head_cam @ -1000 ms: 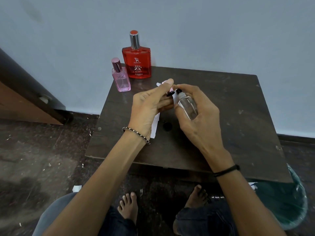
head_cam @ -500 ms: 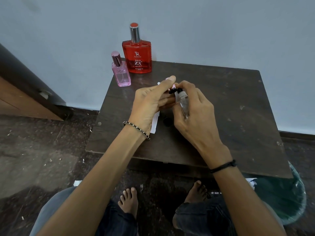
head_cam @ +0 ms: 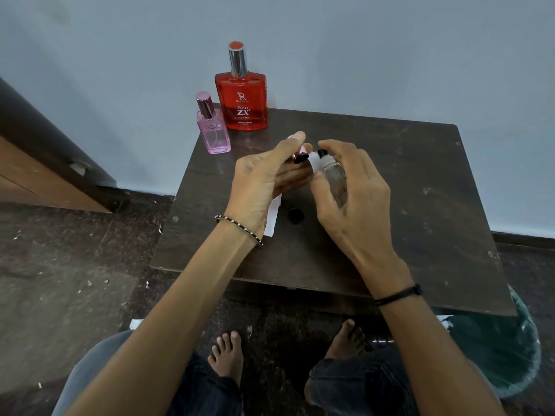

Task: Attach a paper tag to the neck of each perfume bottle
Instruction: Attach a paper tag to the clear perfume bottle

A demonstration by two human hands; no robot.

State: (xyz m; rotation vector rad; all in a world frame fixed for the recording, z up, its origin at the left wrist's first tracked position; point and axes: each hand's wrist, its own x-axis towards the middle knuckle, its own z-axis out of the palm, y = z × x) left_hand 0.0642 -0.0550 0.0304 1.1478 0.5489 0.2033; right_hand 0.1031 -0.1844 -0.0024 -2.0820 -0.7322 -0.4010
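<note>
My right hand (head_cam: 351, 205) grips a small clear perfume bottle (head_cam: 334, 177) above the middle of the dark table (head_cam: 420, 181), tilted with its black spray top (head_cam: 322, 152) toward my left hand. A white paper tag (head_cam: 314, 162) sits at the bottle's neck. My left hand (head_cam: 264, 178) pinches a small dark round object (head_cam: 301, 158) right beside that neck; what it is I cannot tell. A red perfume bottle (head_cam: 241, 103) and a pink perfume bottle (head_cam: 212, 132) stand upright at the table's far left corner, no tags visible on them.
A loose black cap (head_cam: 295, 215) and white paper strips (head_cam: 272, 219) lie on the table under my hands. A green bin (head_cam: 498, 352) stands at the table's right front corner. Wooden furniture (head_cam: 45, 181) is at the left. My bare feet are under the table's front edge.
The clear bottle has turned in my right hand, so more of its body shows, and my right forefinger has lifted over the spray top. Both hands stayed close together over the table's middle.
</note>
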